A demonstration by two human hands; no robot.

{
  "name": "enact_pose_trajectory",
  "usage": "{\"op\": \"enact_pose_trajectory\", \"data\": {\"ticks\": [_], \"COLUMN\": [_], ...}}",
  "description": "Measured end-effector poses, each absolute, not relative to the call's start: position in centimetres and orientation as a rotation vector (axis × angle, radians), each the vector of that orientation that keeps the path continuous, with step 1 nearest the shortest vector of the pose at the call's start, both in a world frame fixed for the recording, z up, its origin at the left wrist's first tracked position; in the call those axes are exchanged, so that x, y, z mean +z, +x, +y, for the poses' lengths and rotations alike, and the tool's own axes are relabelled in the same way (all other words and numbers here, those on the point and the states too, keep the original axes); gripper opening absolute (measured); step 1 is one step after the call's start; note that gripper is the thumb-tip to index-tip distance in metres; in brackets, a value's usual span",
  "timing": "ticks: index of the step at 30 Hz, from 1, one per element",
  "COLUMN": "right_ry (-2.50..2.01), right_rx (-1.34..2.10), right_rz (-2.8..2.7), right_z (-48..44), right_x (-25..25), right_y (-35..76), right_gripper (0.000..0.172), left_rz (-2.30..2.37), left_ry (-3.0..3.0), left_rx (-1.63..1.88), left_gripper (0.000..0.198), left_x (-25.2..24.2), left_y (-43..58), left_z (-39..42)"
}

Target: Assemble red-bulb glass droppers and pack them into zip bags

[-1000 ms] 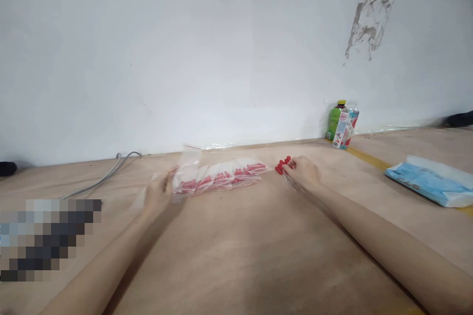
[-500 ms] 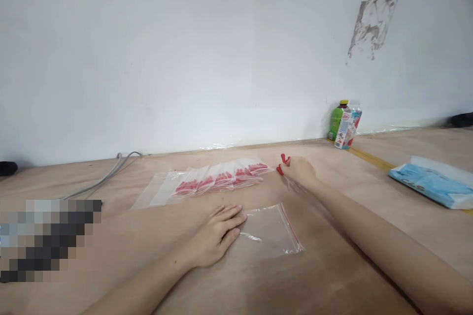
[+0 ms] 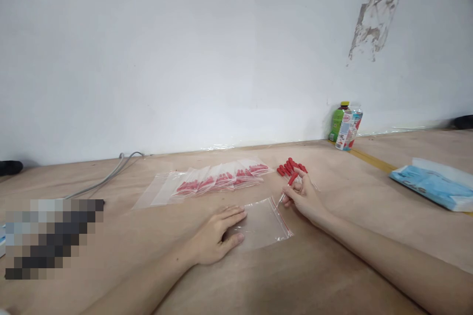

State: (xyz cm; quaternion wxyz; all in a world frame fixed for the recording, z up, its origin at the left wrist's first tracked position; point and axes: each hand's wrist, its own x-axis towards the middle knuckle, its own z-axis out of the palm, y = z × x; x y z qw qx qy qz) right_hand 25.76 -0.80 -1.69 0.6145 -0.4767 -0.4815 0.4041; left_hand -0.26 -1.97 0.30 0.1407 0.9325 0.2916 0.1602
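My left hand point(image 3: 218, 236) lies flat on the left part of a clear zip bag point(image 3: 258, 226), fingers spread. My right hand point(image 3: 303, 197) pinches a red-handled tool point(image 3: 293, 178) with a thin metal shaft; its tip points down at the bag's red-striped opening edge. Whether the tip is inside the bag I cannot tell. Just behind my right hand is a pile of red-handled tools point(image 3: 290, 163). To its left, a row of overlapping clear bags point(image 3: 221, 177) holds red pieces.
A green bottle point(image 3: 335, 125) and a printed carton point(image 3: 347, 130) stand by the wall. A blue-and-white packet point(image 3: 432, 187) lies at the right. Grey cables point(image 3: 107, 177) and a pixelated dark object point(image 3: 55, 238) are at the left.
My right hand has moved towards me from the pile to the bag's edge, now holding one red-handled tool. The bag has shifted slightly left and back under my left hand.
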Motion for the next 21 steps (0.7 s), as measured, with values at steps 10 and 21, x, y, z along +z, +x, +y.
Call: {"op": "enact_pose_trajectory", "data": {"ticks": [10, 21], "right_ry": [-1.055, -0.896], "right_rx": [1.278, 1.485], "right_rz": [-1.249, -1.654], "right_z": [-1.4, -1.5], "right_x": [-1.9, -0.5], "right_y": [27.0, 27.1], "right_gripper": [0.027, 0.02], "left_rz": [0.933, 0.897], "left_ry": [2.643, 2.689], "left_rx": [0.508, 0.445], "left_gripper": [0.051, 0.049], "left_x": [0.1, 0.2], "left_y": [-0.5, -0.4], "left_z": [-1.8, -1.6]}}
